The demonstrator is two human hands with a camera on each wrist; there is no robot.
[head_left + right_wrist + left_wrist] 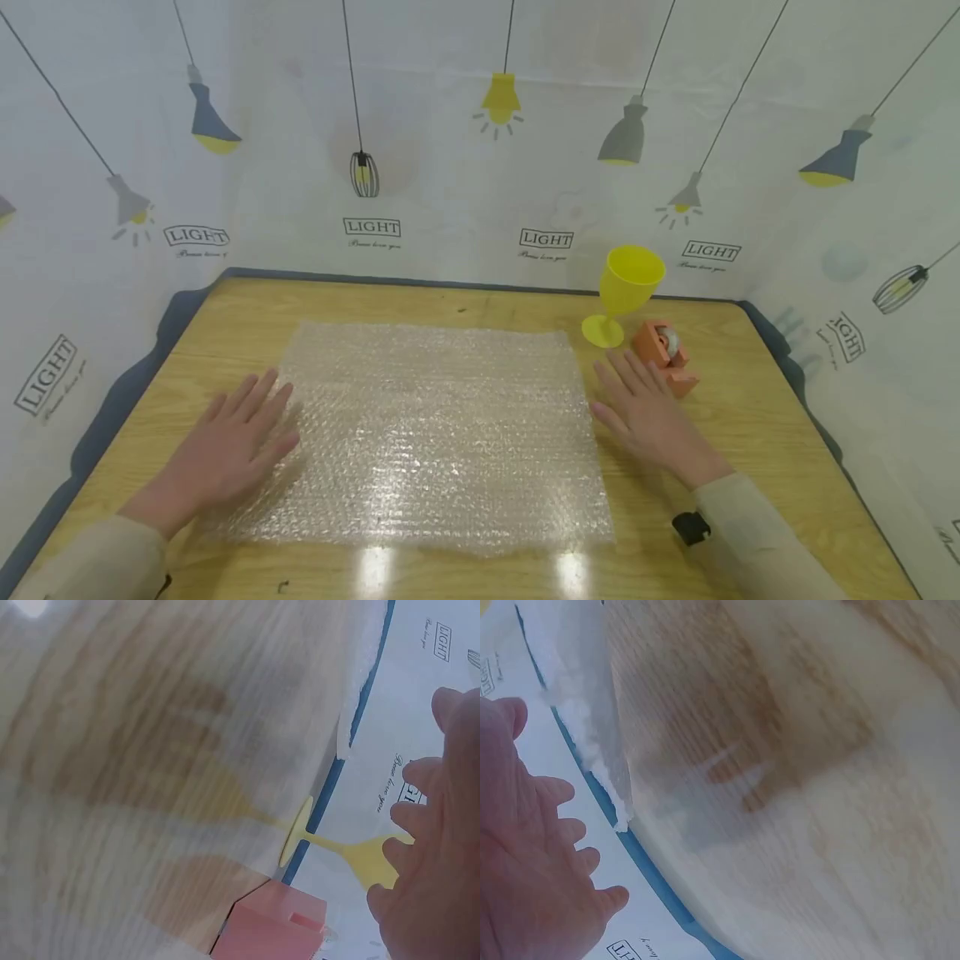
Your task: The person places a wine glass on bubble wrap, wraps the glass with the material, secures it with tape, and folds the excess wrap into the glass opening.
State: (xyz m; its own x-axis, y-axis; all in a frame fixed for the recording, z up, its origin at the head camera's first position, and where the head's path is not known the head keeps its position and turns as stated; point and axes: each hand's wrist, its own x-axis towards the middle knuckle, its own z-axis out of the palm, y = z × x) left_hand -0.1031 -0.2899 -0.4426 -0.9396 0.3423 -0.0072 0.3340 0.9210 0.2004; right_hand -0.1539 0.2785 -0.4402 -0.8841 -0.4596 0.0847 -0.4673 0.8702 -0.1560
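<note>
A sheet of clear bubble wrap (450, 433) lies flat on the wooden table. My left hand (217, 458), fingers extended, is over its left edge; the left wrist view shows that hand (540, 855) above the table surface, holding nothing. Just off the sheet's right edge, my right hand (648, 412) is spread and empty. Beyond its fingertips stand a yellow goblet (628, 283), upright, and an orange tape dispenser (656, 343) with a roll in it. The right wrist view has the goblet (367, 859) partly behind the hand (435, 847), and the dispenser (270, 922) below.
The wooden table (757, 433) has a dark blue border along its back and sides. A white cloth (450, 150) printed with lamps and the word LIGHT hangs behind it and at both sides. A black band (691, 527) is at the right wrist.
</note>
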